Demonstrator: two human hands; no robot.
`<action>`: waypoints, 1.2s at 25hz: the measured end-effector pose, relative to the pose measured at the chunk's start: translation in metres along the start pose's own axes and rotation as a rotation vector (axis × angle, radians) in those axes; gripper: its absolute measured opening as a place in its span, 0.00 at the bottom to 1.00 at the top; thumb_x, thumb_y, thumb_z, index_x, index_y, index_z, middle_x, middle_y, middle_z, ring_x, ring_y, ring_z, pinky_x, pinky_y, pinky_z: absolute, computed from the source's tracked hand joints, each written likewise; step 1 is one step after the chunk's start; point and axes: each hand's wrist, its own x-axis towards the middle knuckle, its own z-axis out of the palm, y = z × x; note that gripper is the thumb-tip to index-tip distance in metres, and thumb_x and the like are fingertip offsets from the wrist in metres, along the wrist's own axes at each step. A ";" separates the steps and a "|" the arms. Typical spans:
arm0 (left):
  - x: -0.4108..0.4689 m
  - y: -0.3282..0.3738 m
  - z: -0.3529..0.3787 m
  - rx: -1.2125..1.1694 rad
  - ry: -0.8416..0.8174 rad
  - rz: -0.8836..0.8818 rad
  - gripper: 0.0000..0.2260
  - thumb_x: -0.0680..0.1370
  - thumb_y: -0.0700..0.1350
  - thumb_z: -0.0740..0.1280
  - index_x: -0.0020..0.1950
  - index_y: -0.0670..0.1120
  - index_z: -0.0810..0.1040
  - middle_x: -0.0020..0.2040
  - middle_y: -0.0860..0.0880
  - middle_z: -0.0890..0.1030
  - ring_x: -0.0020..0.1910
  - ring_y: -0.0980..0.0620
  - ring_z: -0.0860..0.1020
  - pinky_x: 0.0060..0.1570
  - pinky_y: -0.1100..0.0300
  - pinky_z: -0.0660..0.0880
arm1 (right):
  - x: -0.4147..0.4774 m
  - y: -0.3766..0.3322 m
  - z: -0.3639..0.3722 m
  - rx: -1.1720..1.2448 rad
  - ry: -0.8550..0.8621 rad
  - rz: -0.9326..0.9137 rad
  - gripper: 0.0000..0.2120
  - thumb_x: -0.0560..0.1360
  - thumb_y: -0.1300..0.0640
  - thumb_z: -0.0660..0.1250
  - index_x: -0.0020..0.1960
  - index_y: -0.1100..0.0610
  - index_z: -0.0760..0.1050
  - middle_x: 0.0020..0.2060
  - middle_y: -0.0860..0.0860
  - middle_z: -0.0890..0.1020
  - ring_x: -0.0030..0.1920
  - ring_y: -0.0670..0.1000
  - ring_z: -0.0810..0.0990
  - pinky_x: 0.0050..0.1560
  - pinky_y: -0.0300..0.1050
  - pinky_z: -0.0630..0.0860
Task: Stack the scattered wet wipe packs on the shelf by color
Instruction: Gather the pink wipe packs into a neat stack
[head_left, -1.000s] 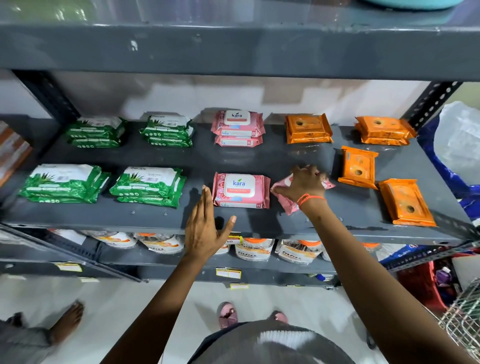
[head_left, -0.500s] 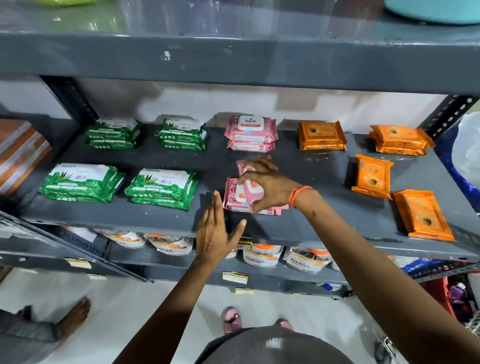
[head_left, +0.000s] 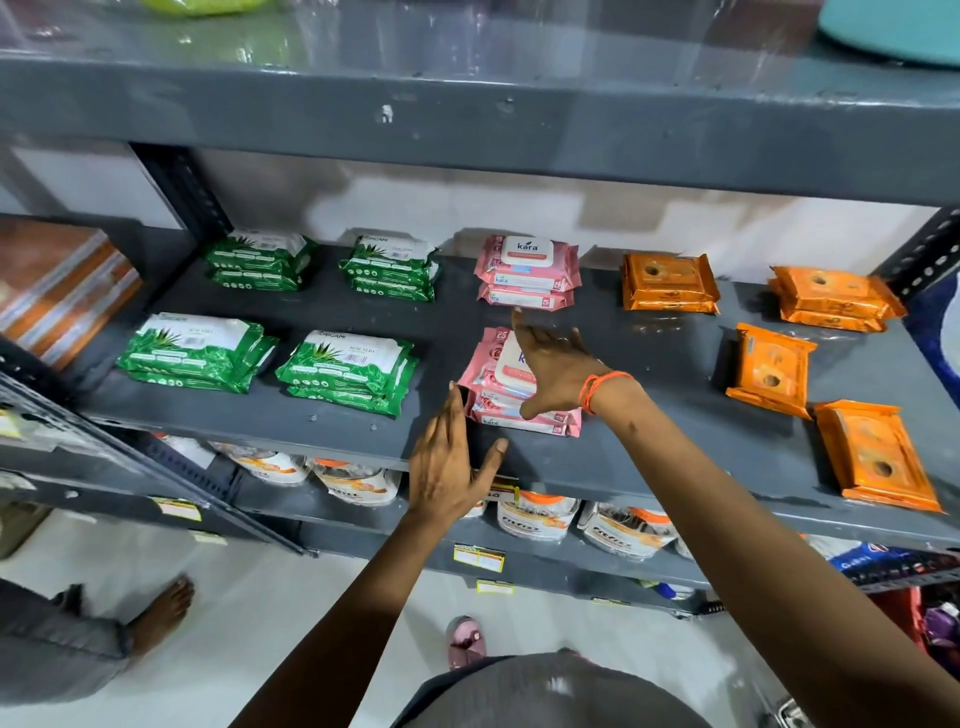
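A gray shelf (head_left: 675, 358) holds wet wipe packs in three colors. The right hand (head_left: 553, 371) is spread wide open, its fingers flat over the top pink pack (head_left: 493, 366) of the front pink stack (head_left: 519, 415), which sits near the front middle of the shelf; it grips nothing. An orange band (head_left: 597, 389) goes around that wrist. The left hand (head_left: 447, 467) is open too, fingers straight, standing just beside the left end of that stack and holding nothing. Behind is another pink stack (head_left: 527, 273). Four green stacks (head_left: 197, 353) sit on the left side. On the right, two orange stacks (head_left: 670, 283) sit at the back, and two single orange packs (head_left: 771, 369) lie apart nearer the front.
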 end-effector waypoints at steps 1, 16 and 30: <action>0.000 0.000 0.000 -0.001 -0.002 -0.005 0.39 0.74 0.66 0.50 0.75 0.39 0.56 0.70 0.37 0.70 0.62 0.38 0.74 0.55 0.47 0.75 | 0.007 -0.003 0.003 0.045 0.003 -0.016 0.43 0.70 0.52 0.72 0.76 0.58 0.50 0.75 0.57 0.61 0.74 0.61 0.62 0.76 0.54 0.58; 0.057 0.038 -0.017 -0.722 0.035 -0.266 0.22 0.80 0.55 0.57 0.73 0.52 0.64 0.73 0.49 0.67 0.70 0.50 0.67 0.68 0.55 0.65 | 0.016 0.028 0.065 0.684 0.498 0.161 0.31 0.79 0.49 0.59 0.77 0.56 0.52 0.78 0.54 0.51 0.77 0.55 0.55 0.75 0.51 0.60; 0.057 0.040 -0.002 -0.543 0.176 -0.198 0.17 0.80 0.50 0.60 0.67 0.45 0.73 0.60 0.40 0.79 0.56 0.42 0.79 0.51 0.55 0.75 | 0.038 0.029 0.078 0.777 0.524 0.150 0.28 0.81 0.48 0.53 0.78 0.50 0.46 0.79 0.51 0.46 0.71 0.59 0.68 0.65 0.58 0.74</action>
